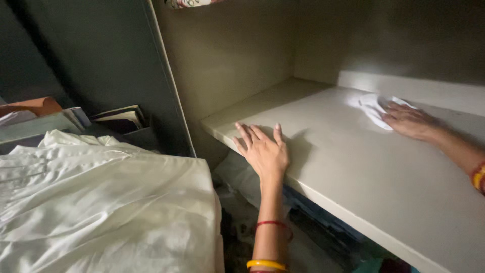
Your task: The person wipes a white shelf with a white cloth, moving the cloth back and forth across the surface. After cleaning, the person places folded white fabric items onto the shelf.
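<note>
My left hand [262,149] lies flat, fingers spread, on the front edge of a pale grey cupboard shelf [343,167]. It holds nothing. Further back and to the right, my right hand [410,121] presses down on a small white cloth [373,106] lying on the same shelf, near the back wall. A red thread and a yellow bangle sit on my left wrist; bangles show on my right wrist too.
A heap of white fabric [101,202] fills the lower left. Behind it stand books or folders [118,119] and a dark cupboard door [101,55]. Below the shelf lies dim clutter, with something blue at the lower right.
</note>
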